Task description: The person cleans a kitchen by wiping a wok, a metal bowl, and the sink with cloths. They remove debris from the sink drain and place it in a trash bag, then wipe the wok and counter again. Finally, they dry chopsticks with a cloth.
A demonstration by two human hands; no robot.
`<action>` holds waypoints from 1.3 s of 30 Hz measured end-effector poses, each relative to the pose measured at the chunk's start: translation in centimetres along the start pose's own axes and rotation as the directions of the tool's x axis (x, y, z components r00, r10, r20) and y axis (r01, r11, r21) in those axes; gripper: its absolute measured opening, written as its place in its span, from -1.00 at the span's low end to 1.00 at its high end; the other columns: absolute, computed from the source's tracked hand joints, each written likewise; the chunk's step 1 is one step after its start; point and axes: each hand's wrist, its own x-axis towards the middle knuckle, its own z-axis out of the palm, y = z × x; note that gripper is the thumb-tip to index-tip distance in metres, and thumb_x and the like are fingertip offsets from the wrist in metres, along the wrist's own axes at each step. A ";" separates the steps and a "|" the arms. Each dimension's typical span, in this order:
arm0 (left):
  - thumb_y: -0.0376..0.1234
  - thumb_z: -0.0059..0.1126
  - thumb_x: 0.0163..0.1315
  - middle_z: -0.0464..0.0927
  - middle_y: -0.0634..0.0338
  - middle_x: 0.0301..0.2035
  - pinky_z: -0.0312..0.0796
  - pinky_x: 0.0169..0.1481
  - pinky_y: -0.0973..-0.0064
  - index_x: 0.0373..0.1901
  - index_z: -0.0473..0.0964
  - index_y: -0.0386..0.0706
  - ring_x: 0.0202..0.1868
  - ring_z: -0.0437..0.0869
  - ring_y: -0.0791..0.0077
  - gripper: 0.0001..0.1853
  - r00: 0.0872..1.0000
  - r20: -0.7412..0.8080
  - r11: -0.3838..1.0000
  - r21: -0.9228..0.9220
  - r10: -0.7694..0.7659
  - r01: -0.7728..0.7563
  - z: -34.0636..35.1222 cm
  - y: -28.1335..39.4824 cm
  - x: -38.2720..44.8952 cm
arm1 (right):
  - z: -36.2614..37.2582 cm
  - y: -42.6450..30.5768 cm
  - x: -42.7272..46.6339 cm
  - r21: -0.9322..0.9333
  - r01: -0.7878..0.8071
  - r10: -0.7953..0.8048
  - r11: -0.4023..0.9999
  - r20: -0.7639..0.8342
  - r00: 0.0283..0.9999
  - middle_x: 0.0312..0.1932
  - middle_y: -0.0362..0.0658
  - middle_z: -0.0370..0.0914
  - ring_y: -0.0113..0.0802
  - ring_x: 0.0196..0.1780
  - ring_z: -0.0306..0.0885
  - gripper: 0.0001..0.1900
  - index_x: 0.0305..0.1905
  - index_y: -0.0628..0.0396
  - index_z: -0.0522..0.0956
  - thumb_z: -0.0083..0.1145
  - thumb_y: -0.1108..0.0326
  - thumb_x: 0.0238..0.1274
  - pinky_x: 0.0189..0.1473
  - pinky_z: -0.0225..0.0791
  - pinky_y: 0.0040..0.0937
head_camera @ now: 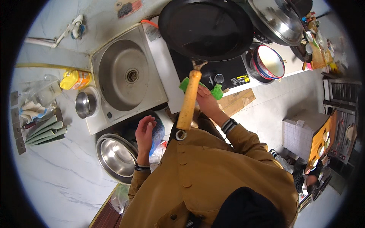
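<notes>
My right hand (209, 102) presses on a green cloth (217, 91) at the front edge of the black cooktop (228, 72). Part of the cloth also shows to the left of the wooden handle (190, 99) of a large black frying pan (206, 28). This handle points toward my body and hides some of the cloth and my fingertips. The pan rests over the back of the cooktop. Empty and loosely curled, my left hand (145, 134) hangs in front of the counter, between the stainless steel basins (117, 155) and my jacket.
A stainless steel sink (122, 74) lies left of the cooktop, beside a small metal bowl (85, 105) and a yellow bottle (76, 79). Stacked bowls (269, 62) and a lidded wok (281, 21) stand to the right. Another person (306, 173) is at the far right, by a wooden-topped table (316, 139).
</notes>
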 end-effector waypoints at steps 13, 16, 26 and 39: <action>-0.28 0.13 0.31 0.56 0.16 -0.10 0.43 0.07 0.49 0.11 0.39 -0.32 -0.07 0.60 0.46 -0.59 0.998 -0.005 0.995 0.072 0.065 -0.064 4.5 -1.3 -1.6 | -9.0 13.1 -3.5 -0.042 -0.202 0.191 0.978 -0.189 0.963 0.24 -0.03 0.39 -0.07 0.34 0.28 -0.45 0.13 0.09 0.47 -0.09 0.68 -0.07 0.34 0.18 -0.20; -0.38 0.02 0.35 0.58 0.12 -0.12 0.51 0.01 0.42 0.08 0.40 -0.33 -0.16 0.66 0.41 -0.68 0.990 0.006 0.984 0.102 0.144 -0.144 5.4 -1.1 -1.6 | -9.1 14.8 -1.5 -0.068 -0.237 0.224 0.969 -0.162 0.961 0.28 -0.01 0.34 -0.06 0.37 0.23 -0.42 0.19 0.07 0.42 -0.10 0.66 -0.04 0.38 0.11 -0.23; -0.50 0.01 0.31 0.60 0.14 -0.20 0.48 0.00 0.51 -0.01 0.45 -0.36 -0.18 0.65 0.45 -0.76 0.996 -0.008 0.991 0.099 0.089 -0.087 8.7 1.8 -2.0 | -9.1 14.0 -5.9 -0.116 -0.416 0.370 0.902 -0.288 0.883 0.31 0.09 0.27 0.02 0.39 0.17 -0.49 0.27 0.18 0.33 -0.18 0.56 0.15 0.40 0.08 -0.23; -0.46 -0.08 0.37 0.58 0.12 -0.11 0.46 0.04 0.49 0.05 0.44 -0.29 -0.11 0.62 0.43 -0.74 0.983 -0.005 0.981 0.075 0.182 -0.181 6.3 5.2 5.4 | -24.3 7.9 -3.1 0.181 -0.414 0.448 0.892 -0.232 0.864 -0.10 0.20 0.54 0.12 0.03 0.52 -0.66 0.07 0.18 0.47 -0.10 0.59 0.19 0.03 0.39 -0.19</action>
